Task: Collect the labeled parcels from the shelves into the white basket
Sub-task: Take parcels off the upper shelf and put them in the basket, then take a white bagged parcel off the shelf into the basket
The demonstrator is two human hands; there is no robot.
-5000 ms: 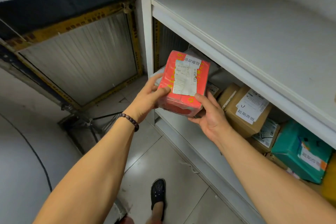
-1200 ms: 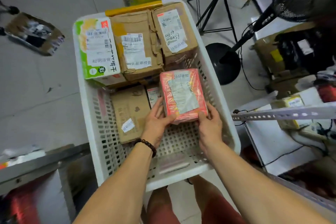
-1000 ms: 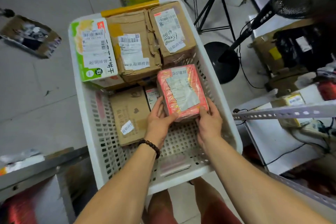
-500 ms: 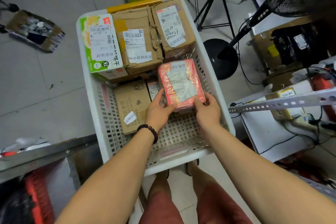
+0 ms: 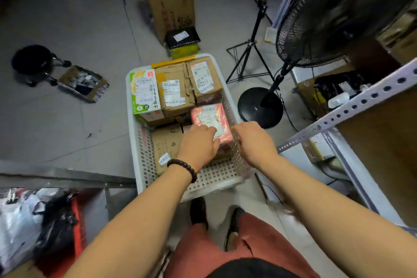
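The red parcel (image 5: 208, 117) lies in the white basket (image 5: 135, 142), against its right wall. Your left hand (image 5: 198, 145) rests on its near end; your right hand (image 5: 253, 140) is just beside it. Blur prevents confirming either grip. The basket holds one red parcel, one green-and-white box (image 5: 144, 95) and three brown cartons (image 5: 173, 90). What remains on the shelves cannot be judged.

No print reads clearly. At the fingertips of my left hand (image 5: 198, 145), the red parcel (image 5: 209, 111) carries a white label, its text blurred. Beyond and left of that hand, a green and white box (image 5: 144, 95) shows a barcode label and large dark characters. Straight beyond the parcel, a brown box (image 5: 204, 81) has a label with illegible handwritten strokes.
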